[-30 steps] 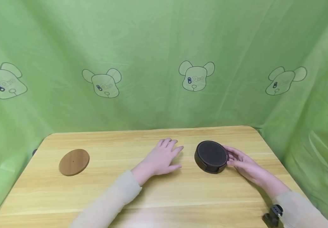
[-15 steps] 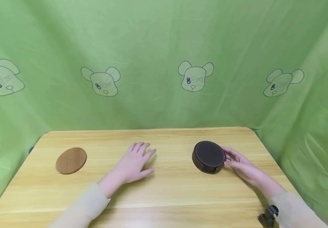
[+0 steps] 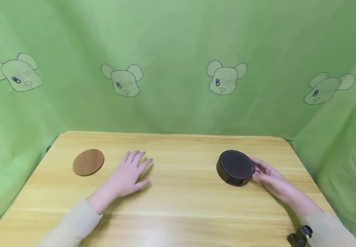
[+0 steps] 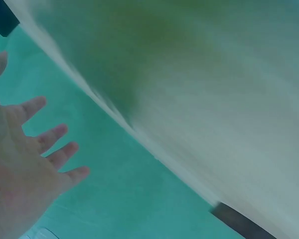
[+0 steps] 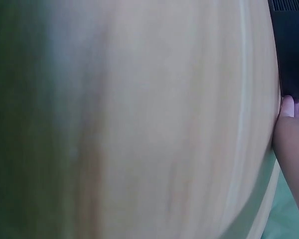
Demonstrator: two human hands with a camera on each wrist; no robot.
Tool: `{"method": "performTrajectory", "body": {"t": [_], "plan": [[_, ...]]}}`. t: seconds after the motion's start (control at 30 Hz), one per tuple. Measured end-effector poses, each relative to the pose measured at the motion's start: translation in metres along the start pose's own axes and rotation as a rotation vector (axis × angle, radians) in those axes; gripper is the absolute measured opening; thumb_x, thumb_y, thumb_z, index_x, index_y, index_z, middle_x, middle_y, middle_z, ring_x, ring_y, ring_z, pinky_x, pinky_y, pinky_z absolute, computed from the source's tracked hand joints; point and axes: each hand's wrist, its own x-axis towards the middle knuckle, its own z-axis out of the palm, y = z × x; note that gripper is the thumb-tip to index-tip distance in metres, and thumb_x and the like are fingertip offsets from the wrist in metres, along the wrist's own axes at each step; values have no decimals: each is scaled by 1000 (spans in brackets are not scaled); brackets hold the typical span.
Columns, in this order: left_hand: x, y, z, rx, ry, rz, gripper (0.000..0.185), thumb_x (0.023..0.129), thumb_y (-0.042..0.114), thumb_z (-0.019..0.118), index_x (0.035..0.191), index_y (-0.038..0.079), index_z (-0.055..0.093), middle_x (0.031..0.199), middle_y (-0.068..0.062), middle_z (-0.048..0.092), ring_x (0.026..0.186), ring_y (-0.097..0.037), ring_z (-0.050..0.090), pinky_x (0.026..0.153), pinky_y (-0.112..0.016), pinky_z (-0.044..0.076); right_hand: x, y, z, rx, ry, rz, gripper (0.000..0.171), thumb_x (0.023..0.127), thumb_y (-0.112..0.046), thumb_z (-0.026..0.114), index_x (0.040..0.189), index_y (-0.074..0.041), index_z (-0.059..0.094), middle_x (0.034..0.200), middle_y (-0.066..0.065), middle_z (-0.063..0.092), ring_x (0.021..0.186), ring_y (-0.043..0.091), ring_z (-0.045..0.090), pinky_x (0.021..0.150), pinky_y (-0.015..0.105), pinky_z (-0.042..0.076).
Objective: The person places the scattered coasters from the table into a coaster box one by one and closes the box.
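My left hand [image 3: 125,176] hovers low over the table left of its middle, fingers spread and holding nothing. Close by on its left lies a flat brown wooden disc [image 3: 88,162] with a small dark dot at its centre; its edge shows in the left wrist view as a dark strip [image 4: 244,221]. On the right, my right hand [image 3: 272,180] holds the side of a round black coaster holder [image 3: 236,164], thumb in front and fingers curving behind. Stacked thin edges [image 5: 291,5] show in the holder's notch in the right wrist view. The holder rests on the table.
The light wooden table [image 3: 178,199] has rounded far corners. Behind and beside it hangs a green curtain [image 3: 174,109] printed with bear heads. A black device [image 3: 300,236] is fixed at the right sleeve.
The left hand has moved left, away from the coaster holder and toward the wooden disc, fingers still spread. The right hand stays at the holder. The head view has shifted slightly.
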Motion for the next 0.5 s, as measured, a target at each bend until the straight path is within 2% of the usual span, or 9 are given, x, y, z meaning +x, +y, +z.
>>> {"method": "performTrajectory", "body": {"t": [0.27,0.5], "plan": [[-21,-22,-4,28,34,-74,76,95,54,72,154,11,53,159,-28,45,148,-54,41,122,-71,30,0,1,-6,28,-25,-25,58,104,13,45,150,-23,51,144,-12,61,129,0,59,107,12,46],[-42,-42,-12,83,32,-147,74,95,53,72,153,12,55,158,-29,46,147,-55,43,121,-72,31,1,1,-4,1,-13,6,56,106,11,44,149,-24,49,144,-15,60,128,-3,59,106,12,47]]}}
